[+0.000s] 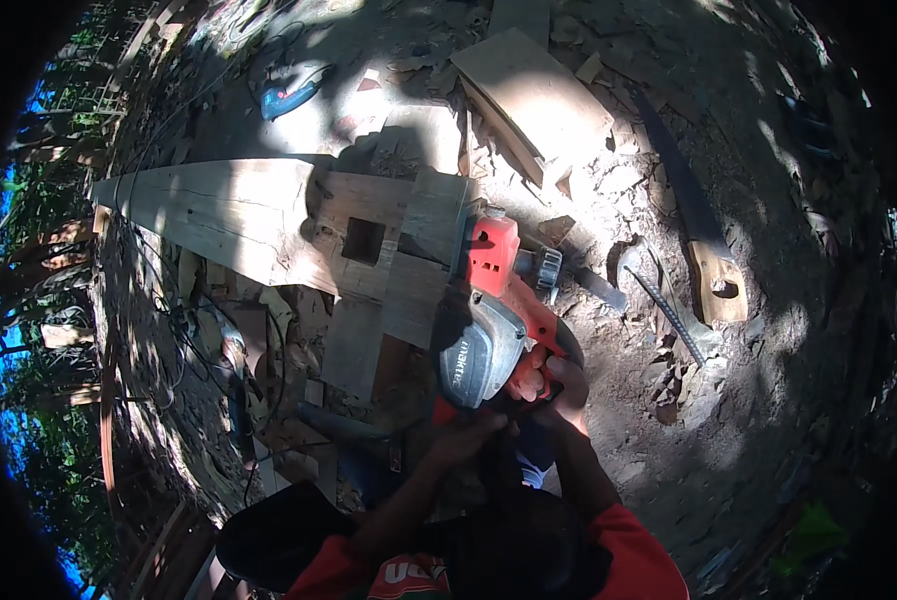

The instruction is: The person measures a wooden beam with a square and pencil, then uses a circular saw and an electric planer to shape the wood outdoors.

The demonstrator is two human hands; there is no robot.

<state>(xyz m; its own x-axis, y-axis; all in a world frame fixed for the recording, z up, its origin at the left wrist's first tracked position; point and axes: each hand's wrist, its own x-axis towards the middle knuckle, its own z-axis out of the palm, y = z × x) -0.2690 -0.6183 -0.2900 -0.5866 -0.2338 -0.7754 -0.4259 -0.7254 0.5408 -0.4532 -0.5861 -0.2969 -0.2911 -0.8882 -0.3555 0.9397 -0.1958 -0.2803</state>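
A red and grey electric planer [484, 340] sits at the end of pale timber pieces [219, 205], one of which has a square hole cut through it. My right hand [554, 385] grips the planer's red rear handle, fingers wrapped round it. My left hand [489, 428] is low beside the back of the planer, in shadow; its fingers are too dark to make out, and I cannot tell whether it touches the tool.
A stacked board [529, 90] lies at the back, a handsaw [719, 285] and a thin metal rod [669, 315] to the right. A teal power tool [289, 100] and cords are at upper left. Wood scraps [579, 230] litter the dirt [769, 380].
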